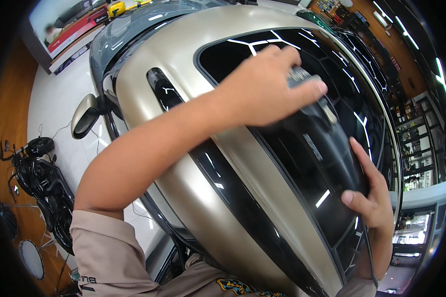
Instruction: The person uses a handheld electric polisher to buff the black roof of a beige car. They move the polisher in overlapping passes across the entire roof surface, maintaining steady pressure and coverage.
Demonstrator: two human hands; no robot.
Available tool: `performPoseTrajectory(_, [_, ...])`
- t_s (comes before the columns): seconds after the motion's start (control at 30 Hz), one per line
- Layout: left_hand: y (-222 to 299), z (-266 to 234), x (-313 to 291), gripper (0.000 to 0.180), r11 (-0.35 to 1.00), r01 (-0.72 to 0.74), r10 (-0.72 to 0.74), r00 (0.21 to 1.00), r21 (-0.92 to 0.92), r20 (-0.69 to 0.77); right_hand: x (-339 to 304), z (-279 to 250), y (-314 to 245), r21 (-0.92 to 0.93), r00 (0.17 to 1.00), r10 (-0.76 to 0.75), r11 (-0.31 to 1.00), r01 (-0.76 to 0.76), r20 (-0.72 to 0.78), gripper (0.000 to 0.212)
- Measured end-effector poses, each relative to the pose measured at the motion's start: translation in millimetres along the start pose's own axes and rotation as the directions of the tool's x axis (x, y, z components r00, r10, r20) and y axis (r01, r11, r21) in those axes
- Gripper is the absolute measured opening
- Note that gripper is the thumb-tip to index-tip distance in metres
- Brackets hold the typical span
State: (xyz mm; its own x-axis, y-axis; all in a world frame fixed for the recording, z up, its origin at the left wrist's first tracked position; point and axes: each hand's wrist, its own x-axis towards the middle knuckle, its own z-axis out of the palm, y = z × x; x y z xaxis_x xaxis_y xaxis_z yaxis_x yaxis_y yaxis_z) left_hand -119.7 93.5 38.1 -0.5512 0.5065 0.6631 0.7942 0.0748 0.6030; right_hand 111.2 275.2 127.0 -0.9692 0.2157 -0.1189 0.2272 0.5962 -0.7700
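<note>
A: What's nearest?
B: A beige sleeve point(106, 242) toward eight o'clock, cropped by the lower edge. The bare forearm crosses from it and covers some of the bodywork.
A: And the hands?
B: The left hand point(270, 91), at one o'clock, is curled over the front end of a black power tool point(327, 153); it looks blurred. The right hand point(374, 198), between three and four, grips the rear, thumb on the near side; its other fingers are partly hidden.
A: Where's the tool itself?
B: At three o'clock, over the car's dark glossy panel point(352, 84). Its front underside is covered, so I can't tell what meets the surface.
A: How does it look?
B: Long, smooth and rounded, with a small pale label too blurred to read and a ribbed grey part showing by the left thumb. A thin black cord point(370, 257) hangs at four.
A: Beyond that?
B: Satin pale-gold bodywork point(198, 198), then a wing mirror point(85, 116) past nine. Farther, a black motorcycle point(44, 193) between eight and nine, and a grey car point(129, 37) at eleven, partly hidden.
</note>
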Motion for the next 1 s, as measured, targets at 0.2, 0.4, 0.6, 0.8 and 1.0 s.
performPoseTrajectory(0.2, [-36,-21,9,0.062,0.995,0.069,-0.064,0.995,0.065,-0.075,39,9,-11,-0.041,0.991,-0.111,0.993,0.115,0.080,0.090])
performPoseTrajectory(0.4, [-42,-28,11,0.062,0.990,0.133,-0.132,0.991,0.049,-0.022,46,13,-16,-0.021,0.991,-0.108,0.994,0.110,0.080,0.090])
performPoseTrajectory(0.6, [-44,-25,11,0.063,0.987,0.144,-0.140,0.988,0.068,-0.059,49,11,-14,-0.054,0.987,-0.140,0.988,0.144,0.072,0.089])
performPoseTrajectory(0.8, [-31,-29,16,0.055,0.969,0.246,-0.247,0.967,0.025,0.062,50,8,-12,-0.081,0.988,-0.141,0.986,0.145,0.057,0.088])
performPoseTrajectory(1.0, [-34,-37,23,0.059,0.964,0.266,-0.264,0.962,-0.018,0.071,55,10,-10,-0.099,0.985,-0.167,0.980,0.172,0.050,0.088])
